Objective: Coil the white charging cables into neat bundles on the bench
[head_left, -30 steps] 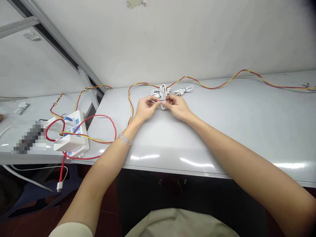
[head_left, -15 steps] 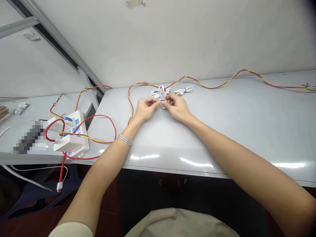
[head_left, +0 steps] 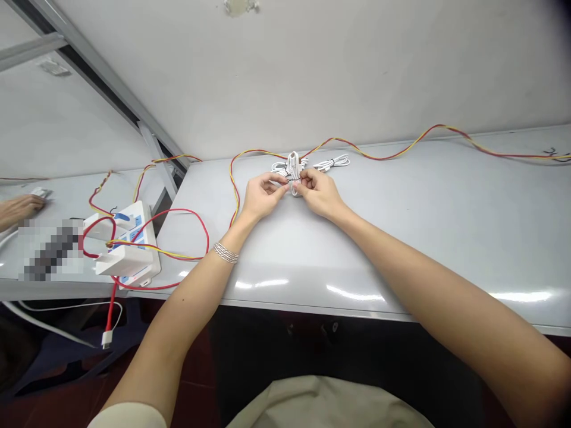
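Note:
A looped white cable bundle (head_left: 294, 165) stands between my two hands near the back of the grey table (head_left: 285, 249), with a thin black tie around its middle. My left hand (head_left: 264, 195), wearing a silver bracelet at the wrist, pinches one end of the black tie (head_left: 291, 180) between thumb and fingers. On the other side, my right hand (head_left: 317, 191) has its thumb and fingers closed at the tie and the bundle's right edge. More coiled white cables (head_left: 279, 169) lie just behind, and another tied white cable (head_left: 332, 163) rests to the right.
A white power strip (head_left: 149, 261) with plugged-in adapters (head_left: 125, 260) and red cables stands at the left. Twisted red and yellow wires (head_left: 388, 159) run along the table's back edge. At the far left, another person's hand (head_left: 22, 209) touches a small white bundle beyond the metal frame.
The black tie now stretches out between my hands at the bundle. At the far left, the other person's hand has reached further in, onto the small white bundle.

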A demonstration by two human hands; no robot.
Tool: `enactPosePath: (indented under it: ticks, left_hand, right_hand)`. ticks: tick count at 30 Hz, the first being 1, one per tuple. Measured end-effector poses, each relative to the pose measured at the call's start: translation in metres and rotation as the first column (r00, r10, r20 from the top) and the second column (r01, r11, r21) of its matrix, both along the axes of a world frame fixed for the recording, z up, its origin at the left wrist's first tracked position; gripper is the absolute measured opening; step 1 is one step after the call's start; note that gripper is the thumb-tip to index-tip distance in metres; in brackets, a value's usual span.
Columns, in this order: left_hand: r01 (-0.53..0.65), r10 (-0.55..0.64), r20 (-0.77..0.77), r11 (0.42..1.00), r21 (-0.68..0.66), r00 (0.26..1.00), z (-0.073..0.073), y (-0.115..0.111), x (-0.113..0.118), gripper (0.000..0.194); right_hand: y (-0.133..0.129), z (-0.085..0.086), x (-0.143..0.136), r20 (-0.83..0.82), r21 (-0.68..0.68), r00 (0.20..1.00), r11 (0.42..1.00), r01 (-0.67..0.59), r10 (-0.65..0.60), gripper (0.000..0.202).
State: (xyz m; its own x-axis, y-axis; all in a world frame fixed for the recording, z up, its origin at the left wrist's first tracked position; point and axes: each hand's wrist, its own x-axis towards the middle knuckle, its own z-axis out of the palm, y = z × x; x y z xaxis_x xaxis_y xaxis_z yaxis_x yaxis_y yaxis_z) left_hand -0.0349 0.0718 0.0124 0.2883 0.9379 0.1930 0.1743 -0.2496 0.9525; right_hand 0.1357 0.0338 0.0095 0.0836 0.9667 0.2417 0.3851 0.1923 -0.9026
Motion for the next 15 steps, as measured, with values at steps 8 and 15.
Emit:
enactPosePath:
  ticks: [8, 15]
  left_hand:
    - [-0.034, 0.066, -0.085, 0.943, 0.332, 0.994, 0.0, -0.002, -0.0036, 0.014]
    - [-0.019, 0.104, -0.184, 0.909, 0.416, 0.977, 0.0037, -0.0016, -0.0079, 0.008]
  right_hand:
    - [0.0015, 0.001, -0.0006, -0.009, -0.035, 1.0, 0.999, -0.003, 0.003, 0.014]
    - [0.0021, 0.0001, 0.0, -0.036, -0.042, 0.999, 0.999, -0.022, 0.02, 0.017]
